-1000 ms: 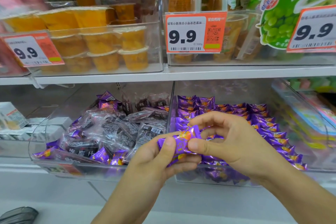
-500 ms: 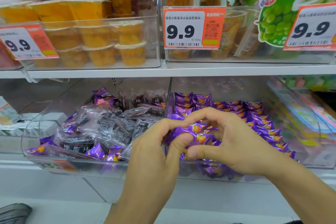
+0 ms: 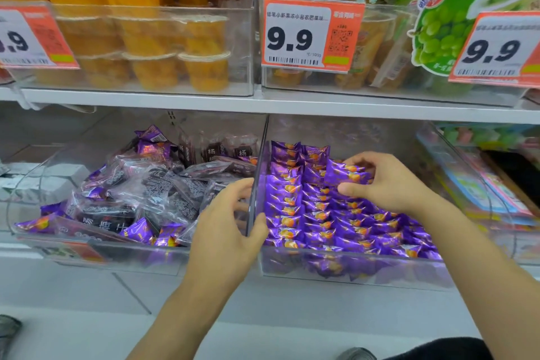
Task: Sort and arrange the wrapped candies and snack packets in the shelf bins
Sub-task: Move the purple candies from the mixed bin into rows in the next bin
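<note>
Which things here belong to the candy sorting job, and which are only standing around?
Part of the job:
- right hand, holding purple candies
- left hand at the clear divider
- right bin with rows of purple candies
- left bin of mixed dark packets

Not part of it:
- orange jelly cups
- price tags
- green grape bag
</note>
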